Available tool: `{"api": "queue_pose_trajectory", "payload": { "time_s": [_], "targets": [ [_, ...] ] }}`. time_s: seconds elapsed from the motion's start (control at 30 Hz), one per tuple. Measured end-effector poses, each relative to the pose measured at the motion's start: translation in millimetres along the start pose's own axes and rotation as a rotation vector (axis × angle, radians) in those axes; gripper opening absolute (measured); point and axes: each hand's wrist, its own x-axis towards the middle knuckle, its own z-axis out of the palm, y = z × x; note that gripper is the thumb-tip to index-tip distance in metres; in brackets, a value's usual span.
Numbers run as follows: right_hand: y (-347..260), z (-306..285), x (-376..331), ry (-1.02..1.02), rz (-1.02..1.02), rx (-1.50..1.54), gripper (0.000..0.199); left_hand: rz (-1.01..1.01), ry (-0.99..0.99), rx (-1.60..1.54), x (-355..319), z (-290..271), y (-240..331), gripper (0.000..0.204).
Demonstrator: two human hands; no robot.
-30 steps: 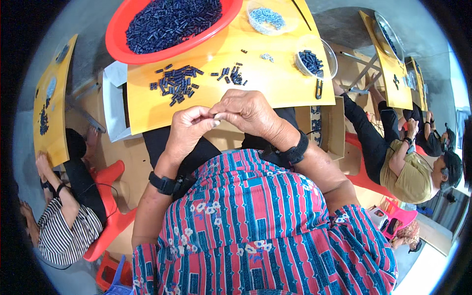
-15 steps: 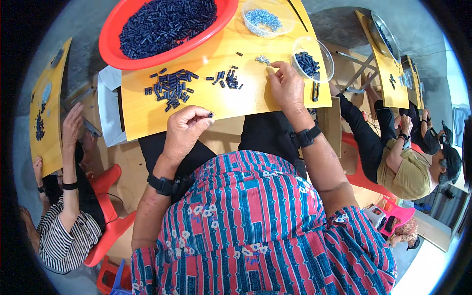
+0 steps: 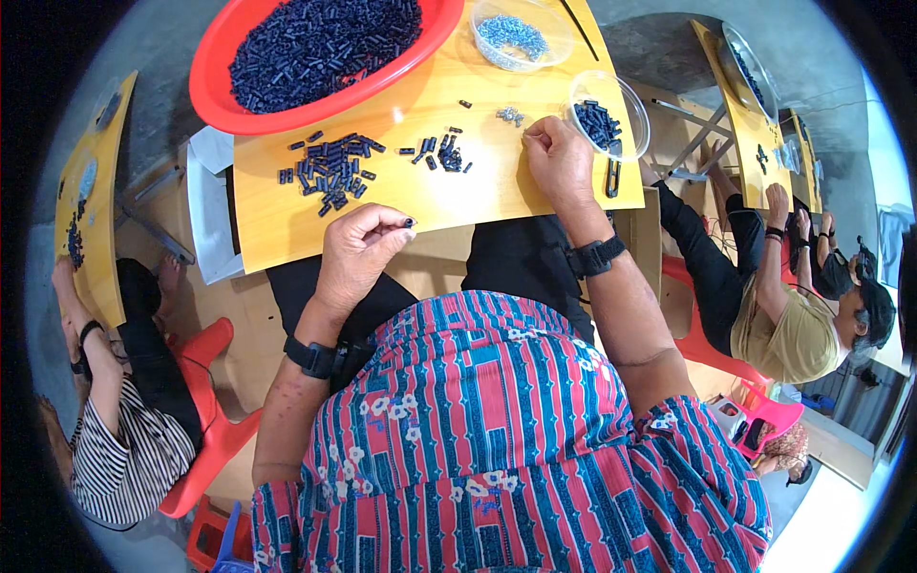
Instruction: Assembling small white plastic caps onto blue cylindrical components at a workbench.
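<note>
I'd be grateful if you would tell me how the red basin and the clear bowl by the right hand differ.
The red basin is large, opaque and heaped with small dark tube pieces; the clear bowl is much smaller, see-through and holds only a small clump of them. The basin overhangs the table's far left edge, away from both hands; the bowl sits just beyond the right hand. Both are round, rest on the yellow table and hold the same dark pieces.
</note>
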Motion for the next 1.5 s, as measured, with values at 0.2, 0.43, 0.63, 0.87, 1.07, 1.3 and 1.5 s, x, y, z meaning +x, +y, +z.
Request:
{"api": "queue_pose_trajectory", "payload": {
  "time_s": [0.2,0.43,0.63,0.87,1.07,1.3,1.5],
  "targets": [
    [6.6,7.9,1.0,0.179,-0.064,0.016,0.006,-0.016,0.0,0.005,-0.5,0.3,3.0,0.007],
    [19.4,11.9,-0.8,0.205,-0.119,-0.074,0.016,-0.008,0.004,0.006,-0.5,0.8,2.4,0.007],
    [19.0,15.6,-2.1,0.205,-0.114,-0.1,0.018,0.002,0.003,0.003,-1.7,1.2,0.8,0.006],
    [-5.4,6.4,-5.0,0.03,0.153,-0.072,0.02,0.011,0.0,0.016,-1.0,0.8,-1.4,0.007],
    [-4.4,8.1,-6.3,0.03,0.077,-0.155,0.015,0.005,0.004,-0.008,-1.9,0.9,-0.8,0.008],
    [-1.3,10.4,-9.4,0.107,-0.042,-0.144,0.013,0.017,0.01,-0.003,-1.7,1.1,-1.2,0.008],
    [-8.0,9.5,-9.5,0.092,-0.061,-0.149,0.015,0.006,0.018,0.009,-3.6,-0.1,1.8,0.009]
  ]
}}
